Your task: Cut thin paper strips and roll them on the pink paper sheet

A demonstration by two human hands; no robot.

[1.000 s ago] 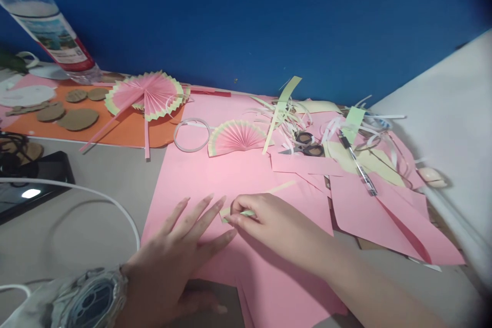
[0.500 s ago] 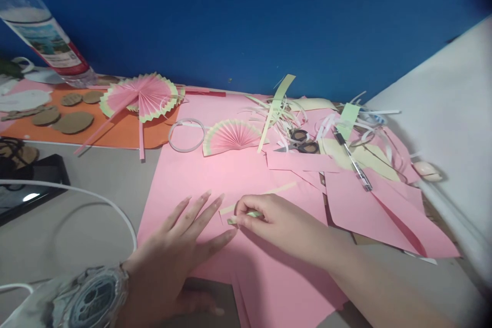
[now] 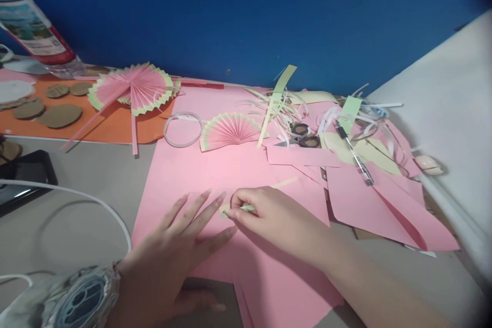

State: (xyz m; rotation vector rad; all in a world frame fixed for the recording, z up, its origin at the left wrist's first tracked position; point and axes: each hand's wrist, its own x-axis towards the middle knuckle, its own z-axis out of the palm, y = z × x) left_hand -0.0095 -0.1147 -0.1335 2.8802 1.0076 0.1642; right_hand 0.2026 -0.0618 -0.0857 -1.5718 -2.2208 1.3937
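Note:
My left hand (image 3: 180, 238) lies flat on a large pink sheet of paper (image 3: 200, 171), fingers spread. My right hand (image 3: 259, 210) is closed in a pinch on a narrow green paper strip (image 3: 249, 208). The green strip's left end is at the left end of a pale yellow strip (image 3: 285, 183) on the pink sheet; I cannot tell whether they touch. My right hand covers the yellow strip's middle. Beyond my hands rests a pleated pink fan (image 3: 235, 133) with a yellow-green rim, beside a grey ring (image 3: 183, 129).
Black scissors (image 3: 302, 136) lie among paper shreds (image 3: 284, 107). A pen (image 3: 355, 154) rests on pink paper at right. Far left are a round pleated fan (image 3: 148, 87), cardboard discs (image 3: 60, 116), a bottle (image 3: 38, 31) and a phone (image 3: 28, 179). A white cable (image 3: 96, 200) curves nearby.
My right hand has shifted slightly up and left, bringing the green strip's end to the yellow strip's left end. My left hand stays spread. The camera view has shifted a little.

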